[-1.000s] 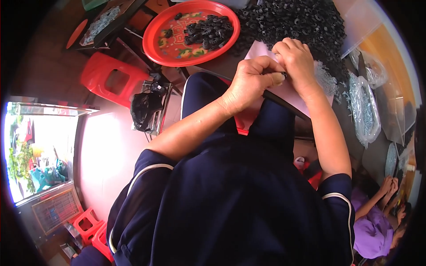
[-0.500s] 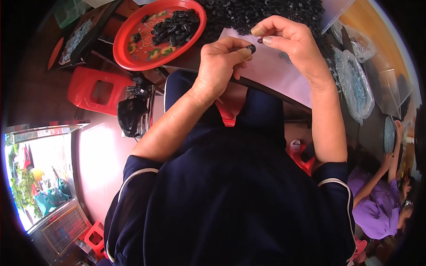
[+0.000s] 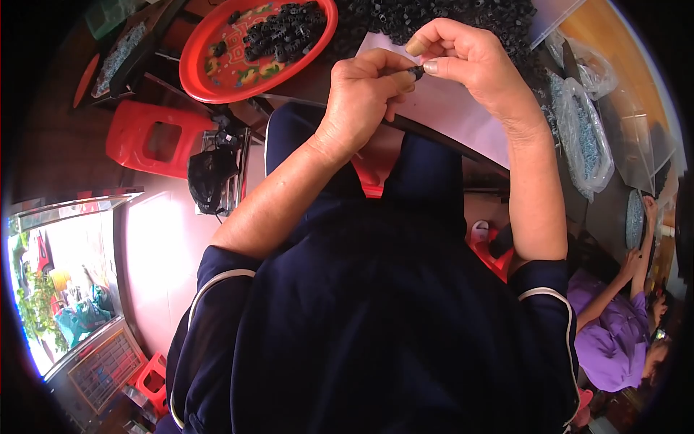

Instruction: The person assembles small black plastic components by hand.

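Observation:
My left hand (image 3: 361, 90) pinches a small black plastic part (image 3: 417, 71) between thumb and fingers, over the table's near edge. Close against that part is the thumb tip of my right hand (image 3: 473, 65). Its fingers are curled in a pinch, the index fingertip a little apart from the thumb; whatever lies between them is hidden. Beneath both hands a pale sheet (image 3: 452, 119) covers part of the table. Just beyond them spreads a heap of similar black parts (image 3: 434, 13). A red round tray (image 3: 210, 92) with more black parts stands to the left.
Clear bags of bluish small pieces (image 3: 587, 148) lie at the right, beside a clear plastic box (image 3: 629, 119). Further right sits a person in a purple top (image 3: 611, 336), arms on the table. A red stool (image 3: 130, 141) and a black bag (image 3: 210, 177) are at the left.
My hands have come together: the black part in my left hand now meets my right thumb tip. The dark piece seen earlier in my right fingers is no longer distinguishable.

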The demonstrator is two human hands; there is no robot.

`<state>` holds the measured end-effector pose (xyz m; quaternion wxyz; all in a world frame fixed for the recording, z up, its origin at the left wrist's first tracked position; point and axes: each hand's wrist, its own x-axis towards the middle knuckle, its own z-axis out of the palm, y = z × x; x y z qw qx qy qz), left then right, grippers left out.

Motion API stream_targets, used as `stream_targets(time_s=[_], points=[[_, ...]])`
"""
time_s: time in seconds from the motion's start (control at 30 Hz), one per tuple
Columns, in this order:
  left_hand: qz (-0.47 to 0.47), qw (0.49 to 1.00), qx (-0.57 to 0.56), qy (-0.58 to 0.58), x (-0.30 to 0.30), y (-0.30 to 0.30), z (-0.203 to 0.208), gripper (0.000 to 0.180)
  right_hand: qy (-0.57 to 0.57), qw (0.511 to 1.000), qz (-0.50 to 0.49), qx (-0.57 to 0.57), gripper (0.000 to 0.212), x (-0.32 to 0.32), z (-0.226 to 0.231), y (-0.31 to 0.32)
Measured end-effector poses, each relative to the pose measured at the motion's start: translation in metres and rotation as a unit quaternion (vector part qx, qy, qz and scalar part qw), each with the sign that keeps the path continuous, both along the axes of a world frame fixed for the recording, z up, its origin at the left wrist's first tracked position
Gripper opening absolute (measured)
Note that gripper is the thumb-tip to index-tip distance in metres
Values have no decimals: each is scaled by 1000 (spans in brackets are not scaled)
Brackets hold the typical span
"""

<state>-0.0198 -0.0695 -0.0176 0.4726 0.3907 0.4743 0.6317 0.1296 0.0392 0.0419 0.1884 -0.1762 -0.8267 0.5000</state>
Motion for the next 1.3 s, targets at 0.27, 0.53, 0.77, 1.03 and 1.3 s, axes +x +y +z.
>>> stream_targets(time_s=[0.27, 0.53, 0.77, 1.03, 1.3], points=[[5, 1000, 1, 8, 0, 1, 1, 12, -16, 994, -105, -6, 22, -2, 2, -10], [4, 1000, -6, 7, 0, 3, -1, 13, 11, 997, -76, -7, 23, -3, -1, -7], [3, 1000, -1, 15, 1, 3, -3, 13, -6, 996, -84, 24, 24, -7, 1, -6], [46, 999, -9, 23, 6, 3, -3, 10, 15, 970, -140, 197, 24, -15, -6, -27], [130, 987, 50, 73, 15, 13, -14, 10, 88, 880, -225, 410, 30, -25, -31, -41]])
